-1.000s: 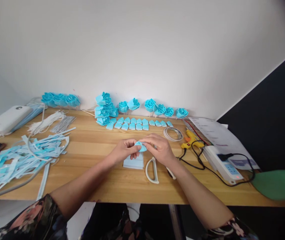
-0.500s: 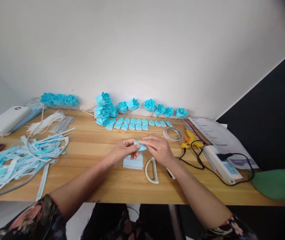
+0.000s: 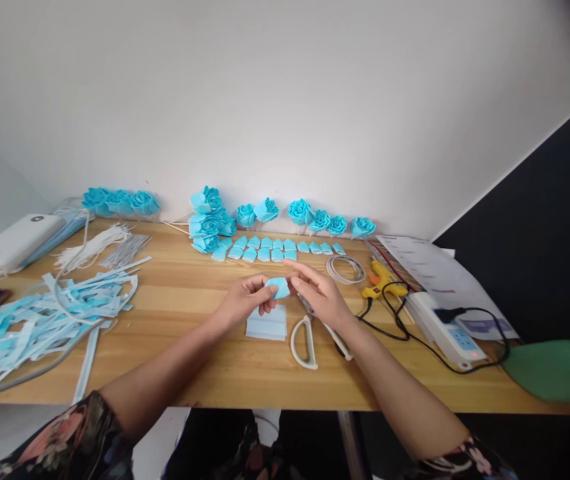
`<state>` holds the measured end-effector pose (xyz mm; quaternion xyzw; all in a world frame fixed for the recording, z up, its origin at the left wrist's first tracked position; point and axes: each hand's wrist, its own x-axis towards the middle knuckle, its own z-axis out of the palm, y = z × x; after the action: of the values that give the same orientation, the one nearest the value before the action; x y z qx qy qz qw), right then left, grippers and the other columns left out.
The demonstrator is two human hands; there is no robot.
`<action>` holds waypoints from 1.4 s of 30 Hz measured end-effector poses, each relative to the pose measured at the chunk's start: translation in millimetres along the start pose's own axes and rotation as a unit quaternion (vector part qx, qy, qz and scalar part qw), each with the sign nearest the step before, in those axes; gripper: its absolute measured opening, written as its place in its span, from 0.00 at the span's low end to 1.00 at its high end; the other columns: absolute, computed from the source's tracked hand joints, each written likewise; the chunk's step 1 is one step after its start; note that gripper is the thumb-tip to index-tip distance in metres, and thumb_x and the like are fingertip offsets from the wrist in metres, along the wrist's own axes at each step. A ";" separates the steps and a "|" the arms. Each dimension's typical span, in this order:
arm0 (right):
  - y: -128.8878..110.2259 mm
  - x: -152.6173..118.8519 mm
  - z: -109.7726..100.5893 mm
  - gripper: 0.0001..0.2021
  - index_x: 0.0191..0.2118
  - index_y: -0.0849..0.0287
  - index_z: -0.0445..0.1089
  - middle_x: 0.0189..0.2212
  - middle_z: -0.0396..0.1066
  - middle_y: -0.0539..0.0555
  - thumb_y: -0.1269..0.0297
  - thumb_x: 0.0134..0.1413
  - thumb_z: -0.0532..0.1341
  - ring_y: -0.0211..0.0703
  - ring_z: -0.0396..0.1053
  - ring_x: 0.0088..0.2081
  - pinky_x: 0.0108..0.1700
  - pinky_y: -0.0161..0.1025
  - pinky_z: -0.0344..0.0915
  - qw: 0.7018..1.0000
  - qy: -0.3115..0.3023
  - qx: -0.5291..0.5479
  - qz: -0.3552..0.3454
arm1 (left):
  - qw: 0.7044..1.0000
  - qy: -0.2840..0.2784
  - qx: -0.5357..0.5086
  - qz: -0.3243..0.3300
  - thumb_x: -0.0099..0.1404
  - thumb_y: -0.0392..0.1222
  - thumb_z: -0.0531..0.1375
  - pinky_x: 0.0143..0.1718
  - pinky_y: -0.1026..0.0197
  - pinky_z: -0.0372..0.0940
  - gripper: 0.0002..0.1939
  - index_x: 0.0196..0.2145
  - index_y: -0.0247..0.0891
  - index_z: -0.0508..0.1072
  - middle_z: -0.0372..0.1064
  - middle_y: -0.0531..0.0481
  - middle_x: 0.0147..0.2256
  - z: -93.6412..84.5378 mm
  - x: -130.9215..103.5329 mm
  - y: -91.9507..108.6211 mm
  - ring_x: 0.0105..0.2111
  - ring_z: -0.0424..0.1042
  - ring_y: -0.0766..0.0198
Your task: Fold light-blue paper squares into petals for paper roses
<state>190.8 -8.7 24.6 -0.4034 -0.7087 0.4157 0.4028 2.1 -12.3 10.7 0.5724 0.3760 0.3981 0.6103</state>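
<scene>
Between thumb and fingers, my left hand [image 3: 245, 297] pinches a light blue fabric petal [image 3: 279, 287], held up over the table. My right hand [image 3: 322, 300] is just to the petal's right, its index finger stretched out and its fingers apart, with nothing visible in them. Below the petal lies a stack of pale blue fabric pieces [image 3: 267, 325]. White-handled scissors [image 3: 305, 343] rest beneath my right hand, partly hidden by it. Finished petals [image 3: 263, 253] lie in rows beyond both hands.
Blue fabric flowers [image 3: 299, 211] line the wall. At right are a tape roll [image 3: 332, 274], a yellow glue gun [image 3: 379, 283] with its black cord, a power strip [image 3: 445, 330] and papers [image 3: 415, 267]. Blue strips [image 3: 39, 333] and a white power bank [image 3: 12, 240] are at left.
My right fingers have come off the petal and spread, moving slightly right. The petal now shows more of its face in my left hand, which has hardly moved.
</scene>
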 end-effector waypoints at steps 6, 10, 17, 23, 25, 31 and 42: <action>-3.7 1.5 0.3 0.23 0.58 0.55 0.63 0.35 0.70 0.52 0.61 0.55 0.57 0.38 0.68 0.34 0.38 0.37 0.66 0.996 -0.049 0.070 0.015 | 0.999 0.019 0.035 0.015 0.55 0.57 0.61 0.23 0.65 0.60 0.20 0.23 0.35 0.66 0.66 0.53 0.20 0.3 1.0 0.6 0.19 0.62 0.71; 0.5 2.4 1.3 0.23 0.57 0.55 0.64 0.33 0.69 0.51 0.60 0.55 0.57 0.38 0.66 0.33 0.37 0.36 0.65 0.996 -0.042 0.071 0.025 | 0.998 0.021 0.051 0.022 0.56 0.56 0.60 0.23 0.66 0.59 0.19 0.24 0.35 0.66 0.66 0.54 0.20 1.1 0.9 -0.8 0.19 0.62 0.71; 10.1 2.4 6.3 0.21 0.55 0.55 0.67 0.27 0.63 0.48 0.64 0.54 0.58 0.35 0.61 0.29 0.33 0.33 0.61 1.000 0.009 -0.015 -0.007 | 0.999 0.006 0.041 0.001 0.57 0.57 0.59 0.24 0.65 0.60 0.19 0.26 0.35 0.67 0.67 0.52 0.22 0.1 -0.3 1.2 0.20 0.64 0.70; 7.7 1.0 8.3 0.20 0.53 0.55 0.69 0.28 0.64 0.48 0.66 0.54 0.57 0.34 0.61 0.29 0.33 0.33 0.61 0.998 0.018 -0.055 -0.018 | 0.999 0.011 0.049 -0.008 0.56 0.57 0.59 0.24 0.65 0.60 0.20 0.27 0.34 0.67 0.66 0.53 0.21 -0.1 0.9 1.1 0.20 0.63 0.70; 9.0 0.8 9.2 0.20 0.53 0.55 0.69 0.28 0.65 0.48 0.67 0.54 0.57 0.34 0.62 0.29 0.33 0.33 0.62 0.998 0.018 -0.057 -0.018 | 0.998 0.016 0.056 -0.014 0.55 0.56 0.60 0.24 0.66 0.59 0.19 0.25 0.35 0.66 0.65 0.53 0.21 0.3 1.4 -0.8 0.20 0.62 0.71; 7.9 -0.2 9.5 0.19 0.53 0.54 0.69 0.29 0.67 0.48 0.66 0.54 0.57 0.35 0.64 0.30 0.34 0.33 0.62 0.998 0.018 -0.057 -0.013 | 0.998 0.019 0.052 -0.016 0.55 0.54 0.60 0.23 0.66 0.58 0.17 0.25 0.35 0.66 0.65 0.54 0.20 0.9 1.7 -3.1 0.19 0.62 0.71; 12.1 12.7 -42.7 0.14 0.45 0.58 0.71 0.31 0.72 0.51 0.61 0.55 0.56 0.36 0.68 0.27 0.28 0.33 0.64 0.988 0.130 -0.080 0.021 | 0.997 0.063 0.035 -0.009 0.55 0.51 0.61 0.22 0.66 0.58 0.16 0.23 0.35 0.66 0.65 0.54 0.19 -1.8 3.1 -1.4 0.18 0.62 0.71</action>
<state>227.9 18.1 30.6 -0.4999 -0.6729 0.3100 0.4486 1.8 -8.8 9.2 0.5638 0.4323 0.4149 0.5684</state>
